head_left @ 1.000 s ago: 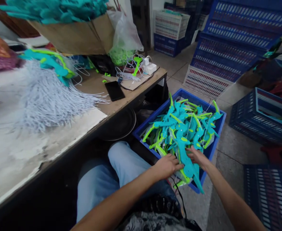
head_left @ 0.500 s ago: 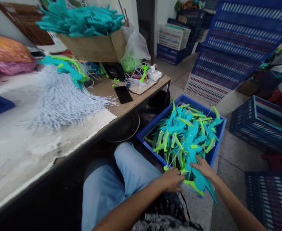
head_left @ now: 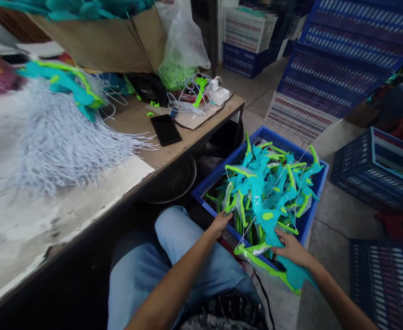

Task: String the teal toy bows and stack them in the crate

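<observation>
Nearest, the right hand (head_left: 292,250) curls its fingers around a teal and green plastic toy (head_left: 273,229) at the near right corner of the blue crate (head_left: 320,183), the toy's tail hanging out over the crate's near rim toward the floor. The forearm comes in low from the lower right. The left hand (head_left: 221,221) reaches across the person's knee (head_left: 174,229) to the crate's near left edge and pinches a green strip of the toy pile (head_left: 270,183), fingers closed on it. The crate stands on the floor, tight against the dark underside of the surface (head_left: 174,156); bare floor lies open to its right before another blue crate (head_left: 376,169). Farther off on the surface lie a phone (head_left: 166,129) near the edge and a bundle of pale strings (head_left: 60,146).
</observation>
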`<state>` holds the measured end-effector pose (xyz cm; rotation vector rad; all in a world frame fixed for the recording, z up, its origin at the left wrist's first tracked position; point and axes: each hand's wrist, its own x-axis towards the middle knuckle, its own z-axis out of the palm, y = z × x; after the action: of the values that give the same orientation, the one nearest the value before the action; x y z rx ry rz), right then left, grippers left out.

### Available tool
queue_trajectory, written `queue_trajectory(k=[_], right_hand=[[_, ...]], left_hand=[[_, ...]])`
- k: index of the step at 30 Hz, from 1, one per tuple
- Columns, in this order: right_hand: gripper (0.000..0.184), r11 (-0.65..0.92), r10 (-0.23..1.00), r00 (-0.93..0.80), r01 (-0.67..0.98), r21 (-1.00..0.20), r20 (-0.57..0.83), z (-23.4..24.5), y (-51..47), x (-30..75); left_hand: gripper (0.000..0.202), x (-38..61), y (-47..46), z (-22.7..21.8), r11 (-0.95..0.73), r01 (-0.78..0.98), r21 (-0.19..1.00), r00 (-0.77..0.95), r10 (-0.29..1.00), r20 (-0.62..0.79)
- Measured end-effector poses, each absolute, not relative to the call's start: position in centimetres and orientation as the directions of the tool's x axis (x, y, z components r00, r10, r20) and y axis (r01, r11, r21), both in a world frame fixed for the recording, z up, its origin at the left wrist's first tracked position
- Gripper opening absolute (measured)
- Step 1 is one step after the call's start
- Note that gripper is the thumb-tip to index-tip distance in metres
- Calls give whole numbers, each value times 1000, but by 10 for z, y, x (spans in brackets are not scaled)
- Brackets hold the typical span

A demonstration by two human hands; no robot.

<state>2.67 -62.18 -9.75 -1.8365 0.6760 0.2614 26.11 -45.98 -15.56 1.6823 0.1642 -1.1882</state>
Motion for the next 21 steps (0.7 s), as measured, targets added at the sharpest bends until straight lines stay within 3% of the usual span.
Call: queue_trajectory(k=[4, 8, 13, 16, 21], right_hand=[[53, -177, -153, 797, -604, -777, -585, -83, -613, 27], [60, -14, 13, 794, -607, -794, -607, -65, -607, 34], [60, 221, 73, 753, -651, -726, -654, -55, -607, 48], [57, 257, 125, 709, -699, -667, -694, -55, -605, 53], [62, 336, 166, 686, -715, -614, -708, -59, -592, 47]], left_hand=[[52, 261, -475, -167, -375, 745, 553, 419, -383, -824], [32, 269, -469, -168, -256, 839, 480, 356, -408, -841], [10, 278, -457, -167, -129, 910, 394, 313, -408, -857], [4, 281, -457, -166, -54, 930, 364, 312, -406, -859], [23, 289, -463, -170, 36, 943, 330, 311, -445, -840]])
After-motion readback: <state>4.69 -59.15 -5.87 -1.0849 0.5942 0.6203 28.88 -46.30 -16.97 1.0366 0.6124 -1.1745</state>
